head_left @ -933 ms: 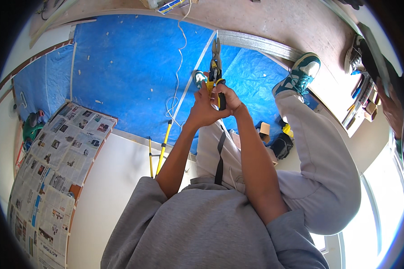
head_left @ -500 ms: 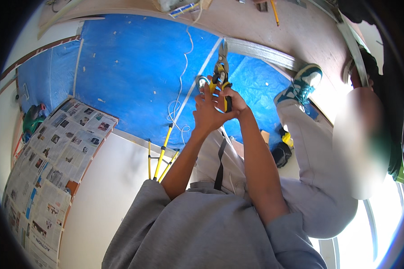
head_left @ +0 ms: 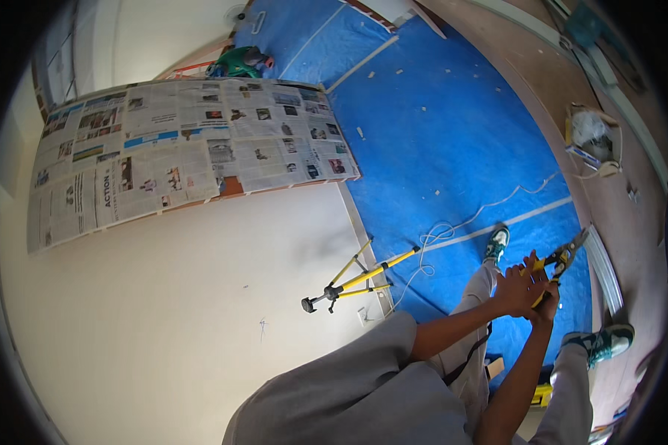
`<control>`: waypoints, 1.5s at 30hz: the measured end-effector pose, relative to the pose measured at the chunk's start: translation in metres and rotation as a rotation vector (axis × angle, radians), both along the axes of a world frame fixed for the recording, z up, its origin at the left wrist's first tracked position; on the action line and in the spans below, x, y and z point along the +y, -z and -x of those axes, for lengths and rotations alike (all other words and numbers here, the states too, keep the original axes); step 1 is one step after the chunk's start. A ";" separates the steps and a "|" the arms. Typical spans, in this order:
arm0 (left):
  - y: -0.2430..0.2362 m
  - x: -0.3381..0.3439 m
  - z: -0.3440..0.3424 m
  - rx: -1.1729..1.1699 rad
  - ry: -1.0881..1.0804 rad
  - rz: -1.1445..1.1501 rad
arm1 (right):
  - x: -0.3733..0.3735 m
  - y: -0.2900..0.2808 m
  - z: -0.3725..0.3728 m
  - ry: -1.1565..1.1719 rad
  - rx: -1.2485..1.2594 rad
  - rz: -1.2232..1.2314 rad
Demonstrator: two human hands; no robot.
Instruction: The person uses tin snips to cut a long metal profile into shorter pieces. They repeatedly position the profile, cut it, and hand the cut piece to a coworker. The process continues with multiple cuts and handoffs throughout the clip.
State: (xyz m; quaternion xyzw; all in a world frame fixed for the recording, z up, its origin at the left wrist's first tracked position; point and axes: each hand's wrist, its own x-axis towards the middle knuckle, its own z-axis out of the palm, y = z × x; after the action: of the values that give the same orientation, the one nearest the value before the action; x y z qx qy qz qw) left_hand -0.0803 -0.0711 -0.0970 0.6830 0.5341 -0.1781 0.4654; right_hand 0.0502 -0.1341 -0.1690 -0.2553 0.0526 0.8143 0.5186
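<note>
A pair of tin snips (head_left: 565, 258) with yellow-and-black handles is held out in front of me, low at the right. My right hand (head_left: 548, 305) is wrapped round the lower handle. My left hand (head_left: 515, 291) closes on the other handle from the left, though its fingers partly overlap the right hand. The blades point up and right, toward the end of a silvery metal channel (head_left: 606, 273) lying at the edge of the blue sheet (head_left: 438, 133). Whether the blade tips touch the channel, I cannot tell.
A yellow tripod (head_left: 365, 278) stands against the pale wall at lower centre. White cord (head_left: 490, 209) trails over the sheet. Newspaper covers a panel (head_left: 193, 144) at left. At right lie a box holding clear plastic (head_left: 595, 133) and long metal strips (head_left: 631, 119).
My view has swung left, so the hands and snips now appear farther right and lower. More wall and the newspaper panel show. Both hands stay on the snips.
</note>
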 end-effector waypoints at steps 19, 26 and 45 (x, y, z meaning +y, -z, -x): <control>0.044 0.103 -0.029 -0.404 -0.326 -0.206 | -0.008 -0.004 0.018 0.198 -0.065 0.244; 0.105 0.155 -0.113 -0.496 -0.058 -0.182 | 0.002 -0.012 0.027 0.161 -0.342 0.456; 0.125 0.179 -0.123 -0.542 -0.065 -0.125 | 0.023 0.003 0.051 -0.179 -1.329 0.366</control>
State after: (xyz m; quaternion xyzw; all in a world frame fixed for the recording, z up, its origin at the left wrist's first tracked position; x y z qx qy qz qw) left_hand 0.0426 0.1084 -0.2218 0.7155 0.4217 0.0595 0.5538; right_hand -0.0004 -0.1114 -0.1723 -0.7864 -0.1608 0.5030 0.3206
